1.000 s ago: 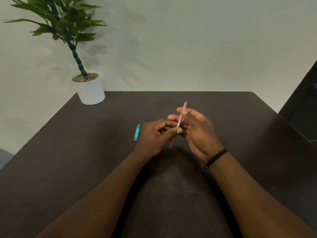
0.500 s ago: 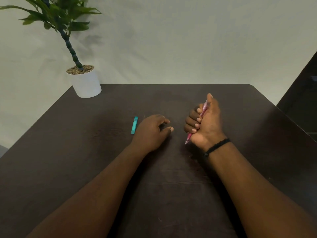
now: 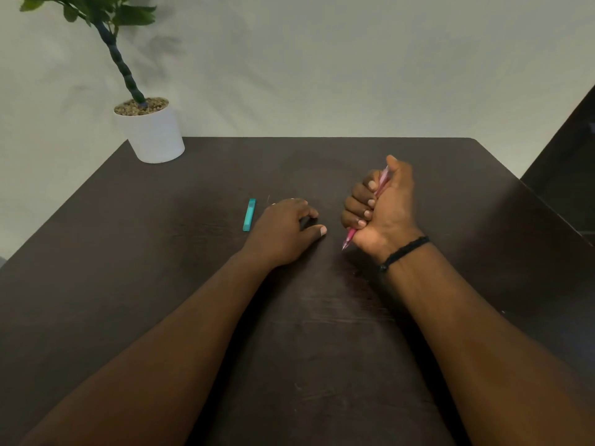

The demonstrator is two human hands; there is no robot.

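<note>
My right hand [image 3: 383,207] grips a pink pen [image 3: 350,237] in a fist, thumb over its top end. The pen's tip points down and toward me, just above the dark table [image 3: 322,333]. My left hand [image 3: 283,231] rests palm down on the table to the left of the pen, fingers loosely curled, holding nothing. A small teal case [image 3: 249,214] lies flat on the table just left of my left hand, apart from it.
A white pot with a green plant [image 3: 151,133] stands at the table's far left corner. A black band sits on my right wrist [image 3: 404,252]. A dark piece of furniture [image 3: 566,175] stands to the right of the table.
One second ago both hands held the pen together. My left hand let go and settled on the table; my right hand turned the pen into a fist grip and holds still.
</note>
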